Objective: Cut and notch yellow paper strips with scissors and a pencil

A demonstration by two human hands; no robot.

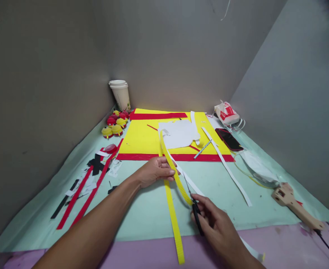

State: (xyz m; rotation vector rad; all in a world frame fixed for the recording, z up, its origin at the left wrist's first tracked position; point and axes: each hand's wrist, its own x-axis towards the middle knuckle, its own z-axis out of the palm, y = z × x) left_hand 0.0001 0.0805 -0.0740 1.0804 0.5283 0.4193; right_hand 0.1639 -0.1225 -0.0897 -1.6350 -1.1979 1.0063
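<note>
My left hand [158,172] is closed on a yellow corrugated strip [181,186], thumb in front and fingers behind. The strip curves from above the hand down toward the scissors. My right hand [211,220] holds black-handled scissors [196,216] by the handles, their narrow blades pointing up and left beside the yellow strip. Under the left hand another yellow strip [173,216] runs down to the front edge. A long white strip [191,181] passes behind the scissors. Beyond the hands lies a yellow board [139,138] with red bands and a white paper sheet [178,140] on it.
At the left are red strips [78,196], black scraps [96,164] and several red-and-yellow round pieces [116,130]. A lidded cup [121,96] stands behind. On the right lie a phone [228,139], a white mask [258,166], a glue gun [298,209] and a patterned stick [202,149].
</note>
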